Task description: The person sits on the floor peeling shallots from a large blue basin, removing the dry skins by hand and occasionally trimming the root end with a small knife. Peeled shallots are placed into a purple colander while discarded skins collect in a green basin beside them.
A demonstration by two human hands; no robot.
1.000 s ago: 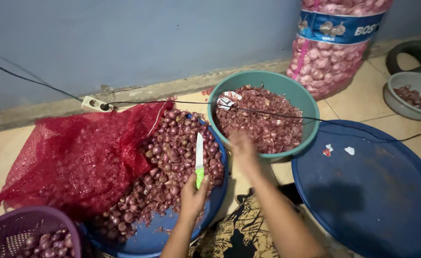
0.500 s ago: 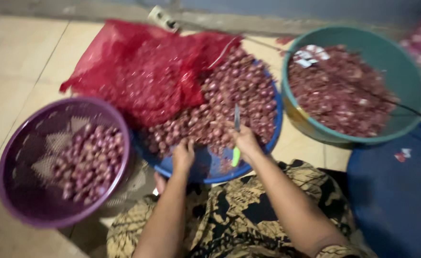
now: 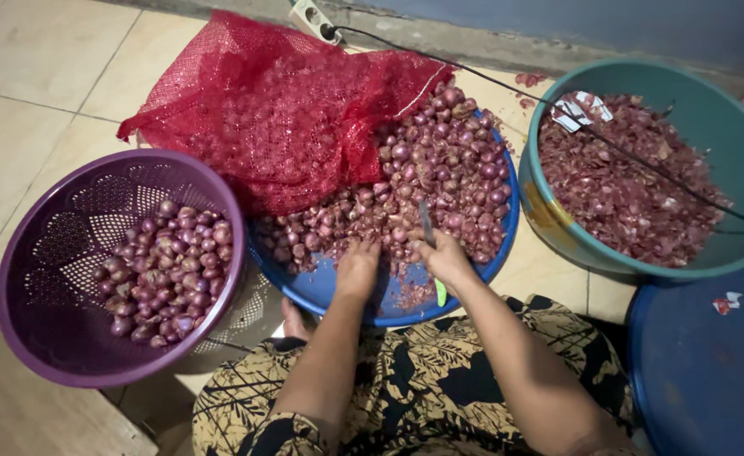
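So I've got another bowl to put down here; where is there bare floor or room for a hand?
Bare tile lies left of the red mesh sack, above the purple basket. The blue lid at right is mostly bare. Crowded: the blue tray of shallots, with both hands, left and right, knife held.

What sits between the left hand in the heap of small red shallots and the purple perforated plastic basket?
Nothing visible. The left hand rests on the shallot heap in the blue tray, whose rim adjoins the purple basket.
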